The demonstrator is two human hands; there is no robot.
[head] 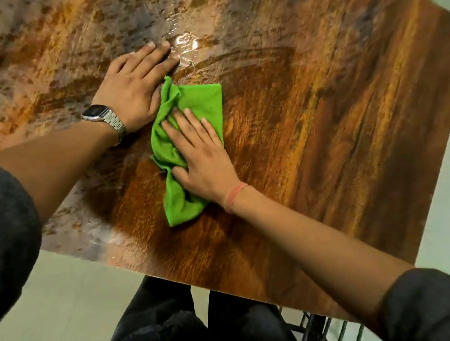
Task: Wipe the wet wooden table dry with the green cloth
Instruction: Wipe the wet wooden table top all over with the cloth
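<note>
Green cloth [187, 135] sits bunched mid-table, roughly centre of the wooden table [352, 129], long axis running toward me. My right hand [203, 161] lies flat on it, fingers straight and spread, pressing it to the wood, not clutching it. My left hand [135, 91] is flat too, palm down, just left of the cloth's far end, touching its edge. Its fingertips reach into a shiny puddle [185, 42]. It holds nothing and looks like a brace. Wristwatch [103, 118] on that wrist, thin band on the right.

Step in hand, as I read it: mid-wipe, partway through. Wood to the right of the cloth and toward me looks dark and matte, likely dry. Far-left half is covered in a grey film with beads and streaks. A curved smear line arcs just past the cloth, marking the dry/wet boundary.

Next move, my call: push the cloth up and left across that boundary into the puddle, keeping flat pressure. Left hand has to clear out first, since it sits in the path. Cloth is crumpled, so spreading it would give more contact area.

Beyond the table: pale floor, my dark trousers, black metal frame at the lower right.
</note>
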